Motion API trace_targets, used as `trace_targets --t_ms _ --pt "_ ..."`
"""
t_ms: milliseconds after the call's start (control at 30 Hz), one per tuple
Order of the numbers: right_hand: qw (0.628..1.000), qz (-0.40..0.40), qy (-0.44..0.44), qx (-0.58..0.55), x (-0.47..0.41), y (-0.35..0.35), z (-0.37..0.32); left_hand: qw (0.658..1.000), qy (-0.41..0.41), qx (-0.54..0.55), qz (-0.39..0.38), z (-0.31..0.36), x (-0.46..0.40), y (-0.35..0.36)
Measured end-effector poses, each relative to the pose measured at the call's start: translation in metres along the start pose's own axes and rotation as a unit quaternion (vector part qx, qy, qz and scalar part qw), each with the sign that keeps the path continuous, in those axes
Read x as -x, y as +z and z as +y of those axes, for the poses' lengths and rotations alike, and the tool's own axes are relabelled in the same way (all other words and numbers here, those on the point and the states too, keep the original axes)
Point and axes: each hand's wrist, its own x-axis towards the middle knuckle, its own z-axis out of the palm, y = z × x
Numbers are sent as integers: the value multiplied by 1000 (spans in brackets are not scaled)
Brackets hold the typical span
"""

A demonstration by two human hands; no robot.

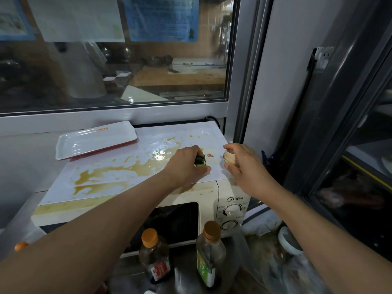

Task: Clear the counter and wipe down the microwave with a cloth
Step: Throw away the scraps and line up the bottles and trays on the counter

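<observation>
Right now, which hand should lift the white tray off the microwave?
Probably left: the white tray lies on the left hand side, though it grips a green scrap; the right hand is farther off.

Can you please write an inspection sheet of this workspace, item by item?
Surface: microwave top covered with a brown liquid spill.
Job's things: white microwave, door shut; no cloth seen.
Clutter: white tray at the back left on the microwave; two orange-capped bottles in front of it.
Hands: left hand grips a small dark-and-green object; right hand holds a pale object, kind unclear.
Cables: black cable behind the microwave.
Surroundings: glass window behind; wall socket at right.
</observation>
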Motion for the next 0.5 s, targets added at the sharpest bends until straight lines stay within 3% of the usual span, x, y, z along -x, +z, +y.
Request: trace_targets --t_ms 500 --pt "1000 8 15 8 25 -12 -27 999 30 30 -4 9 29 -20"
